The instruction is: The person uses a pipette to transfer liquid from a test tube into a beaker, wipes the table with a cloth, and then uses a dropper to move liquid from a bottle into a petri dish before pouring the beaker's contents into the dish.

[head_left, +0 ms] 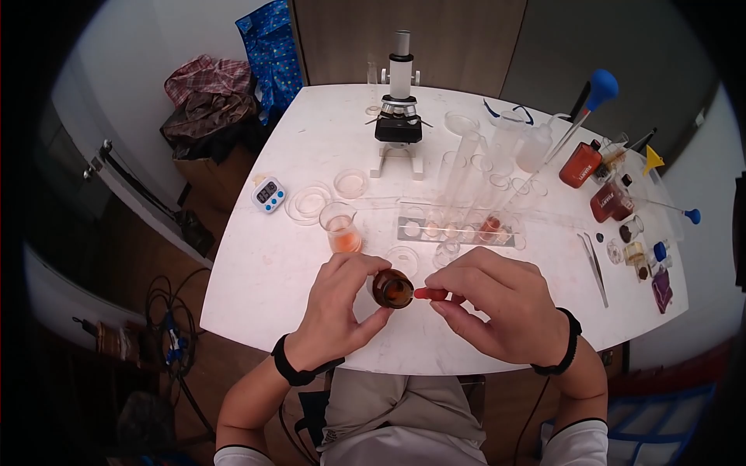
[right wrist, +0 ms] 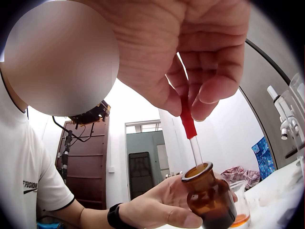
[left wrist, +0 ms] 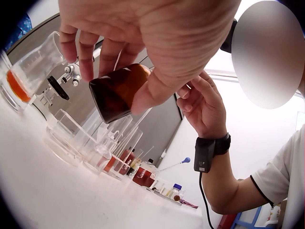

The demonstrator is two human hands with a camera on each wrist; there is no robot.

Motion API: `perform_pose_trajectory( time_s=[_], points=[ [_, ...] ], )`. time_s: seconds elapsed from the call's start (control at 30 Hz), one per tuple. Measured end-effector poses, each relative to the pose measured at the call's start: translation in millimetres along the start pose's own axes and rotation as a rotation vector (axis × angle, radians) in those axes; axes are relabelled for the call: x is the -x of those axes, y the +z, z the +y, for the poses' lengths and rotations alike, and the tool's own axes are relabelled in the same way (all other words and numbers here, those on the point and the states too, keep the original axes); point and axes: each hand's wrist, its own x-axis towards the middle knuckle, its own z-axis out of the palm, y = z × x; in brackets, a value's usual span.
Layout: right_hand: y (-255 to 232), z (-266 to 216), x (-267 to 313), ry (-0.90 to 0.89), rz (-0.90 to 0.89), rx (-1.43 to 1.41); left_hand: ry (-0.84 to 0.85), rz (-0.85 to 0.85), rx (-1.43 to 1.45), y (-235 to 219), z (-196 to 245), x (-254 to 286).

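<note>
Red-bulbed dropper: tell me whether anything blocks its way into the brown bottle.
Nothing visible does: the right hand pinches the dropper, its glass tube at the brown bottle's open mouth, the left hand gripping below the rim.

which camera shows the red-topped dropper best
The right wrist view, showing its red bulb and glass tube down to the brown bottle. The head view shows mainly the bulb; the left wrist view, nothing clear.
</note>
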Motion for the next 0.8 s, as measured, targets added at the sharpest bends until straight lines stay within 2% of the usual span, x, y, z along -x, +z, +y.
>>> perform_pose_trajectory(
  time_s=[0.07, 0.4, 0.6, 0.7, 0.8],
  points=[
    [0, -1, 1, -0.056, 0.044, 0.029, 0.000, 0.001, -0.023, 1, 0, -1],
    [-11, 2, 1, -0.026, 0.071, 0.063, 0.033, 0.055, -0.023, 6, 4, -5],
    [-19, 9, 4, -0.013, 0.158, 0.070, 0.026, -0.023, -0.107, 5, 5, -9],
    [-20, 21, 10, 0.078, 0.225, -0.007, 0.051, 0.009, -0.103, 5, 6, -16],
    [-12, 39, 19, 0.282, 0.368, -0.349, 0.103, 0.026, -0.129, 6, 4, -21]
  ],
)
